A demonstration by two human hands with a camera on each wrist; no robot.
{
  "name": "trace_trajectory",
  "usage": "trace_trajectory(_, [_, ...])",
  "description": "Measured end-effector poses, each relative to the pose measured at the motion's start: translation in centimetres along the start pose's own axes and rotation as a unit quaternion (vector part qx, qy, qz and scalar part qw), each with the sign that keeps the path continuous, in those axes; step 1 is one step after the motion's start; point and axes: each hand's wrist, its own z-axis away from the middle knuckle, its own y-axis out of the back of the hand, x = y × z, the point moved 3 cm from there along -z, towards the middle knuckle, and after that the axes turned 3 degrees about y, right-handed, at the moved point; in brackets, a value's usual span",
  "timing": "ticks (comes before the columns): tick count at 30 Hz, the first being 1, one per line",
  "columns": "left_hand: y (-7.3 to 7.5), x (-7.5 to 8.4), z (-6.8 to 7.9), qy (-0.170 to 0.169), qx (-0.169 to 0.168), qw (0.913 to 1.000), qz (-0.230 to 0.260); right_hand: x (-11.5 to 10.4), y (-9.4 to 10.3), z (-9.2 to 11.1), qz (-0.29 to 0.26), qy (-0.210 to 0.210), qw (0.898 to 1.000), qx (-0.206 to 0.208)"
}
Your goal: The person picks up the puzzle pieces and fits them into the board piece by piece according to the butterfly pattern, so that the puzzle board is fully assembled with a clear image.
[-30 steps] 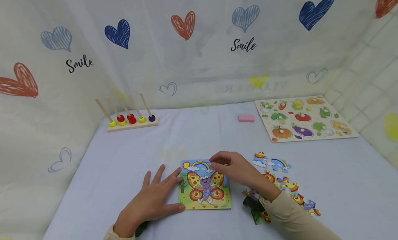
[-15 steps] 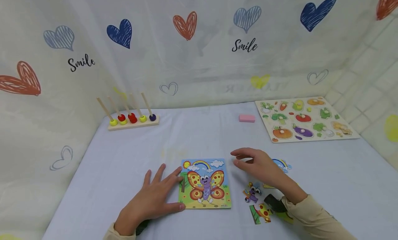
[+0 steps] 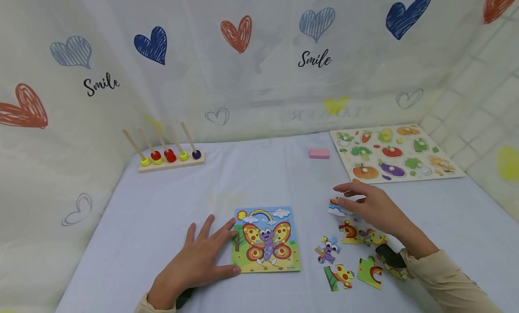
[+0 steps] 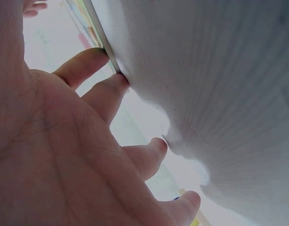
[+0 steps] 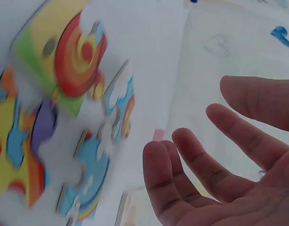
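A square butterfly puzzle board (image 3: 279, 214) lies flat on the white cloth, its picture whole. With fingers spread, my left hand (image 3: 196, 261) rests at its left side, thumb and a fingertip touching the edge; the left wrist view shows two fingertips against the board's rim (image 4: 104, 40). My right hand (image 3: 379, 209) hovers over the loose jigsaw pieces, fingers loosely bent and holding nothing. Below it lie a boat piece (image 3: 334, 208), a red-and-orange spiral piece (image 5: 81, 52) and rainbow pieces (image 5: 92, 165), partly hidden in the head view. A purple butterfly-face piece (image 3: 327, 251) lies nearer the board.
A bead abacus (image 3: 172, 162) with upright pegs stands at the back left. A pink block (image 3: 319, 153) and a wooden vegetable knob puzzle (image 3: 375, 175) lie at the back right. A green-and-yellow piece (image 3: 336, 277) and a green piece (image 3: 369, 272) lie at the front right.
My right hand has moved off the board's top right corner, to the right, over the loose pieces. The board's upper right corner is uncovered. My left hand has stayed at the board.
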Motion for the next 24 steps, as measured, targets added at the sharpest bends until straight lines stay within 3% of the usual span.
trace_trajectory(14, [-0.2, -0.3, -0.2, -0.002, -0.002, 1.0, 0.0, 4.1, 0.8, 1.2, 0.081, 0.0, 0.997, -0.001])
trace_trajectory(24, [-0.2, -0.2, -0.2, -0.001, 0.001, 1.0, 0.003, 5.2, 0.1, 1.3, 0.103, -0.034, 0.994, -0.028])
